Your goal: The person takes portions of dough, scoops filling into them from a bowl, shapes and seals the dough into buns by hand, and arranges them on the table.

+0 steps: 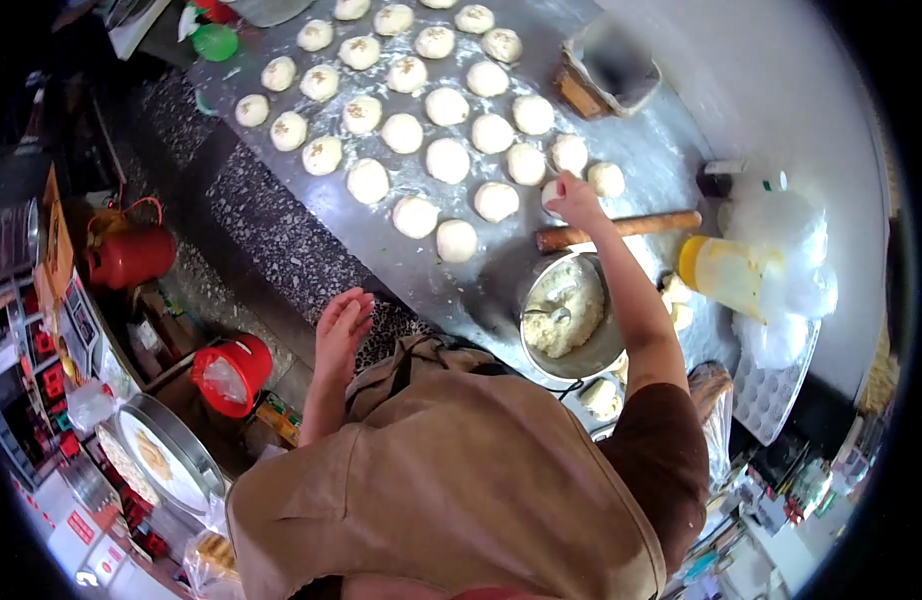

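Observation:
Round dough balls (pixel 447 160) lie in rows on the floured metal table (pixel 491 275), some with brown flecks on top. My right hand (pixel 577 200) is over a dough ball (pixel 550 196) near the rolling pin (pixel 621 230), its fingers drawn together; anything between them is too small to make out. Under my right forearm stands a metal pot (pixel 529 345) of pale crumbly filling (pixel 573 318) with a spoon (pixel 553 312) in it. My left hand (pixel 344 322) hangs off the table's front edge, fingers loosely curled and apart, holding nothing.
A lined container (pixel 581 80) stands at the table's back right. Right of the pot are a yellow-lidded tub (pixel 731 272), plastic bags (pixel 781 250) and dough pieces (pixel 677 300). On the left are a red bucket (pixel 231 372), a red gas cylinder (pixel 131 257) and a round metal pan (pixel 171 450).

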Available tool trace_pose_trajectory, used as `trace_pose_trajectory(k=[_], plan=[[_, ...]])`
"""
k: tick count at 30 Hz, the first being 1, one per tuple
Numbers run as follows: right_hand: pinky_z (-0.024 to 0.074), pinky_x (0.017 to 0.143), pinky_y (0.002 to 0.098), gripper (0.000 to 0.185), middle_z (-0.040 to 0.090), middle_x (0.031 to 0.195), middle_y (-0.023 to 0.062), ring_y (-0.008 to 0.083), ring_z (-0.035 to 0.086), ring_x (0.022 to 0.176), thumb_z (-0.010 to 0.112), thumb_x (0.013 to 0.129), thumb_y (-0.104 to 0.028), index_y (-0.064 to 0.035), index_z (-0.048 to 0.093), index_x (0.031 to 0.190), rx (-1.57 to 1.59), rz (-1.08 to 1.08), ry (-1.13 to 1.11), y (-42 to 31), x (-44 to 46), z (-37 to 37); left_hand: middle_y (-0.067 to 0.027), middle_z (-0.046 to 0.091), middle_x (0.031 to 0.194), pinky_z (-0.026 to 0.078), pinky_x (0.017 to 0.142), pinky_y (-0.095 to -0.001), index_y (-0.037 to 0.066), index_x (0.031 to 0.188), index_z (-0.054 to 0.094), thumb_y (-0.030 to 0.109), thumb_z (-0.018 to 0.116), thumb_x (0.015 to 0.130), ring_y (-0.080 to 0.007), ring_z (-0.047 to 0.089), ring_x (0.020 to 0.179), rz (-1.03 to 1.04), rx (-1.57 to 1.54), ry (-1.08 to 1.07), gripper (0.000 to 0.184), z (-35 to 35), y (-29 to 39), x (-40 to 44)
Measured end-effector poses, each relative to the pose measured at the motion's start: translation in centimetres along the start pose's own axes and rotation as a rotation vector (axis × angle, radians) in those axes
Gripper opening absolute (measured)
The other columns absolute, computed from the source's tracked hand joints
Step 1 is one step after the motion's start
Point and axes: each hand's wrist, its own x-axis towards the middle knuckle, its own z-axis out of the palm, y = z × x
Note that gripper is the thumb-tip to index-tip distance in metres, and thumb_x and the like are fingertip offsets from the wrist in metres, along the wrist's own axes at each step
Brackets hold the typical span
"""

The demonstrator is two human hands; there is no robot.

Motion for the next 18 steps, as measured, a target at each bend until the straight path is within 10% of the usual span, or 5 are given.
trace_pose_trajectory(k=[6, 10, 15, 18], plan=[[0.0444, 0.058, 0.0384, 0.034, 0.057, 0.072, 0.013, 0.0287, 0.056, 0.066, 0.071, 0.064, -0.026, -0.0062, 0.049, 0.081, -0.018, -0.037, -0.025, 2.6, 1.2, 0.7, -0.0018, 0.06, 0.103, 0.043, 0.078, -0.0241, 0.008, 0.112, 0.054, 0.02, 0.051, 0.089, -0.0099, 0.054, 0.092, 0.046, -0.008, -0.043, 0.026, -0.5, 0.5, 0.1], [0.0468, 0.05, 0.0354, 0.044, 0.057, 0.048, 0.0087, 0.0168, 0.058, 0.049, 0.064, 0.072, -0.045, -0.0048, 0.061, 0.053, -0.259, -0.146, -0.066, 2.0, 1.8, -2.6, -0.0022, 0.059, 0.102, 0.043, 0.079, -0.026, 0.008, 0.109, 0.056, 0.021, 0.053, 0.089, -0.0111, 0.054, 0.094, 0.213, 0.062, -0.106, 0.024, -2.1, 0.2, 0.2], [0.0451, 0.045, 0.0305, 0.045, 0.056, 0.054, 0.0067, 0.0167, 0.055, 0.047, 0.049, 0.086, -0.043, -0.0052, 0.056, 0.062, 0.416, 0.204, -0.378, 1.7, 1.9, -0.1, -0.0021, 0.06, 0.093, 0.044, 0.066, -0.0242, 0.007, 0.104, 0.059, 0.023, 0.06, 0.082, -0.0089, 0.054, 0.084, 0.248, 0.036, -0.009, 0.027, -4.6, -1.8, 2.2], [0.0441, 0.044, 0.03, 0.038, 0.055, 0.053, 0.0069, 0.0172, 0.055, 0.047, 0.052, 0.085, -0.036, -0.0036, 0.054, 0.065, 0.549, 0.045, -0.409, 1.4, 2.9, 1.6, -0.0005, 0.059, 0.083, 0.043, 0.059, -0.024, 0.006, 0.101, 0.061, 0.021, 0.06, 0.079, -0.0086, 0.053, 0.073, 0.411, -0.036, 0.014, 0.027, -6.1, -2.6, 3.1]])
